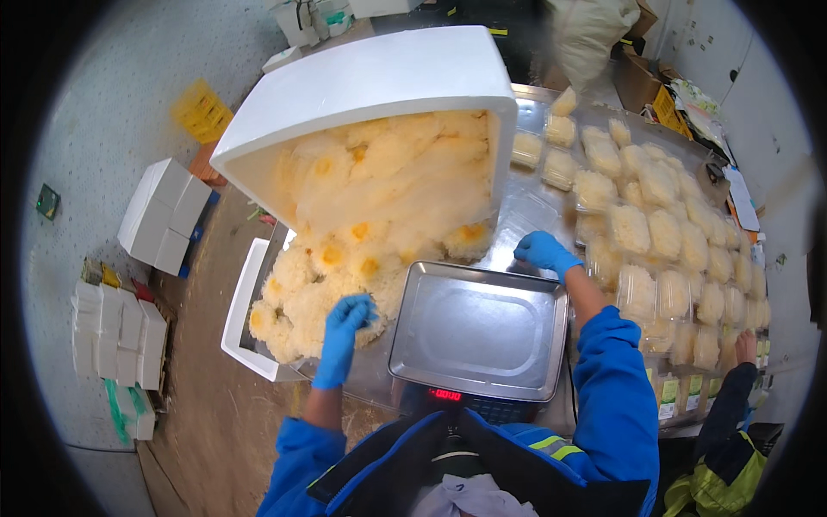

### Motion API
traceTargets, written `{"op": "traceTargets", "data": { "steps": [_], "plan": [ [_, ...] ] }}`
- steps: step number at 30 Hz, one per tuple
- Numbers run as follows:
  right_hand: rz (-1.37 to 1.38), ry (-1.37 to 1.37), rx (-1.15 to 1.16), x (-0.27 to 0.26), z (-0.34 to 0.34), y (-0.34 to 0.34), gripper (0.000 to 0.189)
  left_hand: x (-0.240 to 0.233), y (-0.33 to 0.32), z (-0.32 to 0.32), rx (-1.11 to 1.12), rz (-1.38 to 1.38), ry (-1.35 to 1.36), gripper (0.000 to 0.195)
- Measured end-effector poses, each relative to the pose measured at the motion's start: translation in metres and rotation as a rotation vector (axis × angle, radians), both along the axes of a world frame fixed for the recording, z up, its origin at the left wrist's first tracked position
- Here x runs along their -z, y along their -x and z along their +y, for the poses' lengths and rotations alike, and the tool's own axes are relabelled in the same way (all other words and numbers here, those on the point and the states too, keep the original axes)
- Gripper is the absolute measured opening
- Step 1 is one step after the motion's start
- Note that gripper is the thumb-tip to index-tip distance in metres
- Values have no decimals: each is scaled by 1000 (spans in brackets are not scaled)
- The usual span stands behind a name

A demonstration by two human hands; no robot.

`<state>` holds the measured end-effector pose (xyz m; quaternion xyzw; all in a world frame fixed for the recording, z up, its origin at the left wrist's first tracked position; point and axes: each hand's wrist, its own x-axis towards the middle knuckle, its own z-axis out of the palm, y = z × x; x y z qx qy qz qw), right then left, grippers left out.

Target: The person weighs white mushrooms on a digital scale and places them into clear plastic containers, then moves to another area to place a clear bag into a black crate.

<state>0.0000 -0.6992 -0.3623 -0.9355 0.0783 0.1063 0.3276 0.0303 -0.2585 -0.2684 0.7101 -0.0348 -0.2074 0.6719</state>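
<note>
My left hand (349,316), in a blue glove, is over the near edge of a heap of pale, shredded-looking chrysanthemum-like flower heads (303,291) with orange centres; whether it grips any is unclear. The heap spills out of a white foam box (381,71) tipped on its side. My right hand (543,251), gloved too, hovers past the far right corner of a metal tray (475,329), with its fingers curled; I cannot tell if it holds something. The tray holds nothing and rests on a digital scale (465,404) with a lit red display.
Many clear plastic packs (628,228) with pale contents cover the right of the metal table (523,213). A co-worker's hand (746,347) reaches in at the far right. A white foam lid (245,323) lies beside the heap. White boxes (161,220) stand along the left wall.
</note>
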Motion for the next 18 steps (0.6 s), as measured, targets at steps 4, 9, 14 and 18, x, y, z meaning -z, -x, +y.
{"op": "traceTargets", "data": {
  "steps": [4,9,14,18],
  "plan": [
    [-173,-428,224,-33,-1,11,23,86,-86,3,56,-692,-433,46],
    [-516,-341,134,-117,84,66,27,149,-149,-13,32,-491,-482,76],
    [-328,280,-242,-90,159,164,37,131,-150,-19,364,-510,-873,81],
    [-412,349,-117,-80,191,192,37,122,-126,-6,267,-663,-630,67]
  ]
}}
